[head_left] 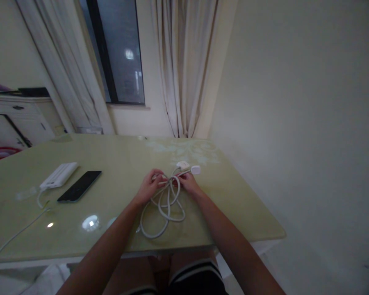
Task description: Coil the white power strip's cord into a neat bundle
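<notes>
A white cable (166,207) lies in loose loops on the pale green table (119,164). My left hand (150,184) pinches the top of the loops, fingers closed round the strands. My right hand (189,181) grips the same bundle from the right, close to the left one. Two white plug ends (189,167) stick out just beyond my right hand's fingers.
A white power bank (59,175) and a black phone (79,186) lie on the table's left side, with a thin white cord (18,233) trailing toward the near left edge. A wall runs along the right. A window with curtains and a white cabinet (18,119) stand behind.
</notes>
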A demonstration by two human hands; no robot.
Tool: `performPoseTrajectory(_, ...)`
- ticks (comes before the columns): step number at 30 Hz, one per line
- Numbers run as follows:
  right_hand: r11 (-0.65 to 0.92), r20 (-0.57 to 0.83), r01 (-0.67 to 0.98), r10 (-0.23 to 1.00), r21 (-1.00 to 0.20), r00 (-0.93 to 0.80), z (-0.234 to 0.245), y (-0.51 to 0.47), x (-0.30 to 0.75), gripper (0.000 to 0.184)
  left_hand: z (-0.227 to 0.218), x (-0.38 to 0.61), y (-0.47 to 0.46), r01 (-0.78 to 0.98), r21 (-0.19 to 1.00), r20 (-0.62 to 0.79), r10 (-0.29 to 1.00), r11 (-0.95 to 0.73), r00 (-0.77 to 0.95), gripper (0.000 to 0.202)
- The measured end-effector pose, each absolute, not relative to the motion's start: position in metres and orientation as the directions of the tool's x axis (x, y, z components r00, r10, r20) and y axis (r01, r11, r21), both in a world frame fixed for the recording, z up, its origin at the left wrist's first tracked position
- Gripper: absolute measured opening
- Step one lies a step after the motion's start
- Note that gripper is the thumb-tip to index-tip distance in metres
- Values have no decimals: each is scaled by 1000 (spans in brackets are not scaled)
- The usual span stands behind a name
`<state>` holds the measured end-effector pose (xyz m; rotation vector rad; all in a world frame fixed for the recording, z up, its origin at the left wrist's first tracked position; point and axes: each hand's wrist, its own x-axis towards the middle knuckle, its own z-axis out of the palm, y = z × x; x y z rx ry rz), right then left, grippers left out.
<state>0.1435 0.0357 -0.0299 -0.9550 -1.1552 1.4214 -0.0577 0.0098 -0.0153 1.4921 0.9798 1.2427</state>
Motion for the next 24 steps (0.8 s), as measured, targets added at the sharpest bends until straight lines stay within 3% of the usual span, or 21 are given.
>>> performPoseTrajectory(3,-33,-7,-267,995,-963,-99,-25,33,141,39,-12,-63,7,355,836,332,901,-418,279,34)
performPoseTrajectory(6,-40,-32,-323,999,-945,-30,-16,30,144,39,-10,-68,5,677,562,367,877,-475,311,21)
performPoseTrajectory(9,-2,16,-316,998,-949,-55,-9,26,145,38,-8,-68,2,831,322,473,838,-453,274,11)
performPoseTrajectory(12,26,59,-284,992,-958,-107,-6,22,142,36,-6,-66,1,877,196,601,760,-439,246,18)
performPoseTrajectory(16,-154,-87,-372,978,-915,-191,-7,21,134,32,-6,-67,4,887,196,637,742,-417,209,26)
performPoseTrajectory(19,-306,-252,-446,951,-841,-177,-7,24,135,28,-10,-73,8,886,278,612,779,-370,133,27)
performPoseTrajectory(21,-314,-292,-498,948,-808,-125,-6,28,141,31,-13,-79,12,877,373,588,808,-301,27,27)
performPoseTrajectory(24,-185,-220,-537,976,-823,0,-6,34,150,31,-15,-86,16,820,496,559,828,-285,-51,24)
